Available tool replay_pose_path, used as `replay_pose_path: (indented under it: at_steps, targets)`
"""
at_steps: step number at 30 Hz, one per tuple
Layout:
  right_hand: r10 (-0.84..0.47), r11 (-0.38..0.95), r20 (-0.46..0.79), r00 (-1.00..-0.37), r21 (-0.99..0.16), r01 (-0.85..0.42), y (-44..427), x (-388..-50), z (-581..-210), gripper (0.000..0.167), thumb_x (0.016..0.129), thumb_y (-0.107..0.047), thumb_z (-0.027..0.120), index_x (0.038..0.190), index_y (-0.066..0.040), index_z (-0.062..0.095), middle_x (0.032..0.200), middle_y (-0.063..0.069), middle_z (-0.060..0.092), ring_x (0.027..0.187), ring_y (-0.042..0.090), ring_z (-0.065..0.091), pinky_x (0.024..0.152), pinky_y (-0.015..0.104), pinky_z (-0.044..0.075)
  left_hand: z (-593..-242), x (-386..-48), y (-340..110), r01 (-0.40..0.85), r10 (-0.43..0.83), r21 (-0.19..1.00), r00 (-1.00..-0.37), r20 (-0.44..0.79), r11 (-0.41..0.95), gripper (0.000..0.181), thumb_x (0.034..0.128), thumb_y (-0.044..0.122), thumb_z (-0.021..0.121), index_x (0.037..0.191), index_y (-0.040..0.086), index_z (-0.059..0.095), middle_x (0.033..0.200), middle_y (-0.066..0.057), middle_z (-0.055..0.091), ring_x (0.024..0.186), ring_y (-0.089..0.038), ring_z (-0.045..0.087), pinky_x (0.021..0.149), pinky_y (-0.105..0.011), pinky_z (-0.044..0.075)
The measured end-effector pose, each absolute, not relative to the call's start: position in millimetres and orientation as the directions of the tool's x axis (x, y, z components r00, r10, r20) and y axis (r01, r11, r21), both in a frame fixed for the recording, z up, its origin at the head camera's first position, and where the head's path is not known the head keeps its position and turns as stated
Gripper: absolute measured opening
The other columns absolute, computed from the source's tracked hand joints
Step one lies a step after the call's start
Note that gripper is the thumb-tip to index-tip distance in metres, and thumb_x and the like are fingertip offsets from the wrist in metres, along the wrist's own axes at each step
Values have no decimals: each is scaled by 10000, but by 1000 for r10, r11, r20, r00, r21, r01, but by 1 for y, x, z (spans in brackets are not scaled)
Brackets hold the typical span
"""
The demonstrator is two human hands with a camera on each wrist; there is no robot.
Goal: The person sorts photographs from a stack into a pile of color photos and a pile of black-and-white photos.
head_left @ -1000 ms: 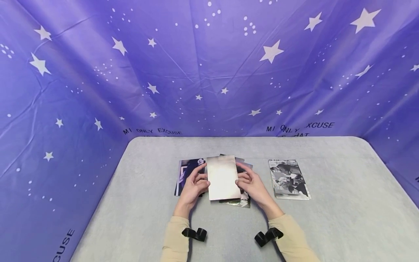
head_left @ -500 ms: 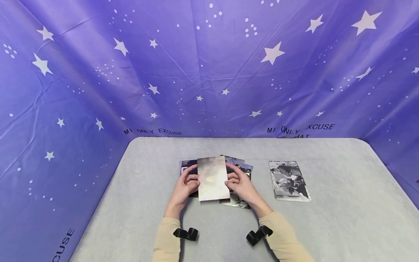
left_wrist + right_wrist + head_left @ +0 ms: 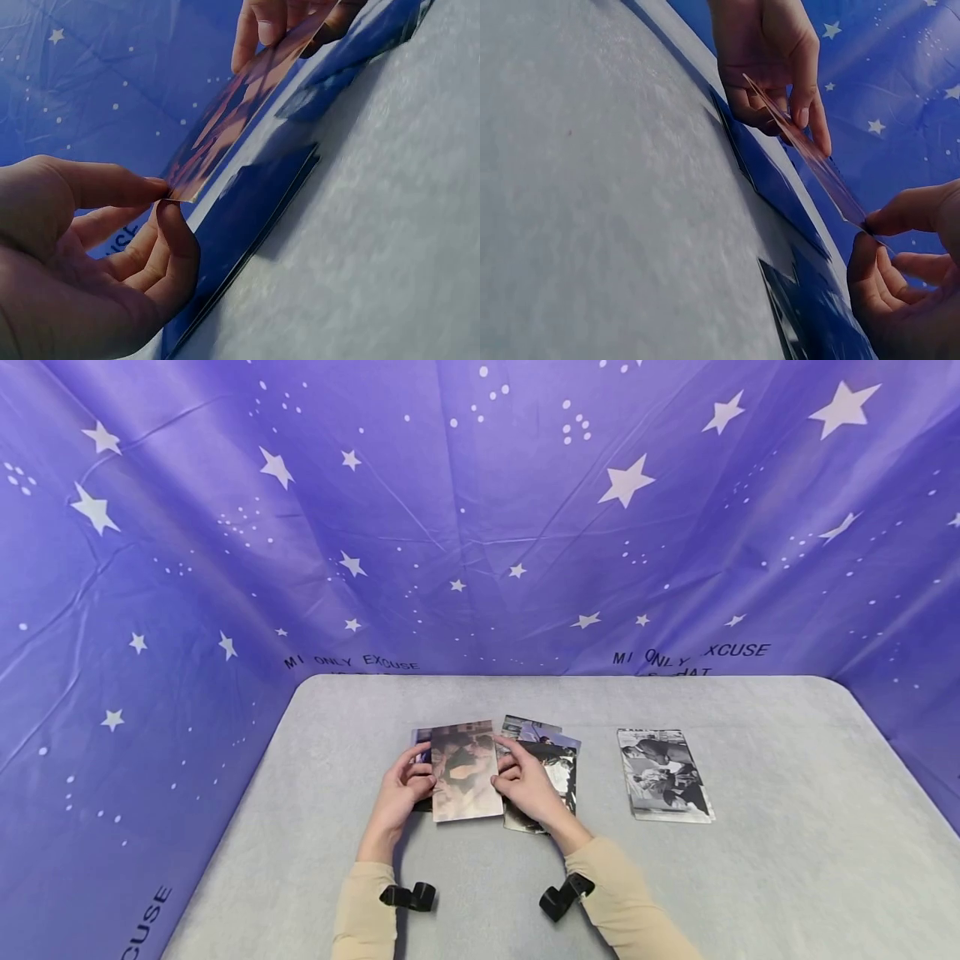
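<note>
A photo print (image 3: 465, 777) in pinkish-brown tones is held up by both hands, picture side showing. My left hand (image 3: 397, 793) pinches its left edge between thumb and fingers. On the opposite edge, my right hand (image 3: 528, 787) has the same kind of pinch, seen up close in the right wrist view. Below the held print lies a dark blue stack of photos (image 3: 247, 210), apart from it and mostly covered in the head view. Just right of it, a loose, fanned pile of photos (image 3: 561, 764) is partly hidden by my right hand.
A neater stack of black-and-white photos (image 3: 663, 772) lies farther right on the grey table (image 3: 787, 860). A purple star-print cloth (image 3: 480, 485) rises behind the table and at both sides. Each sleeve carries a black strap device (image 3: 408, 896).
Both hands have moved left together with the photo print, from over the middle pile to over the left stack. Its glare has faded, so the picture shows.
</note>
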State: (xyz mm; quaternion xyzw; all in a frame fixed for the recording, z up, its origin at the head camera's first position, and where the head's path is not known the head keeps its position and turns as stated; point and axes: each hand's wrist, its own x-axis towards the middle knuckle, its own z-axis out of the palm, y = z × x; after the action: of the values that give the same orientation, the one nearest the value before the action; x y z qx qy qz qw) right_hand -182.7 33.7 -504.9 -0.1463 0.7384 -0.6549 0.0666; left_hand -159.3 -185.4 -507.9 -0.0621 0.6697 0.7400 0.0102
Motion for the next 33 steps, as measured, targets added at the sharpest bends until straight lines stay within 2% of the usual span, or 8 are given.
replay_pose_path:
  at_steps: [13,23,29,33]
  targets:
    - [-305,303,78,-949,-937,-175,8,-190,-505,635,753,68,641,1365,33,474,873,58,559,723,114,615,648,231,501,-510,-161,-206,-93,-144,993,-986,-82,70,516,823,-172,544,1330,-86,503,894,-116,584,709,-70,573,661,-196,477]
    - [-308,403,84,-948,-891,-210,-3,-197,-511,627,739,31,654,1342,66,487,845,61,582,633,53,524,593,234,446,-507,-165,-211,-109,-181,976,-981,-75,190,498,821,-150,560,1316,-107,512,949,-202,609,734,-115,544,611,-192,434]
    - [-325,440,67,-943,-872,-214,-7,-199,-513,640,725,10,675,1332,82,488,830,48,579,614,47,512,587,234,436,-506,-169,-216,-117,-188,938,-980,-57,325,471,805,-145,571,1270,-74,581,912,-172,619,743,-149,545,625,-193,425]
    - [-327,456,58,-943,-864,-212,-8,-198,-511,641,729,-3,689,1332,85,491,826,44,585,606,43,508,589,237,435,-504,-171,-218,-126,-172,925,-983,-67,359,461,813,-138,556,1267,-65,589,909,-158,610,742,-156,532,598,-217,422]
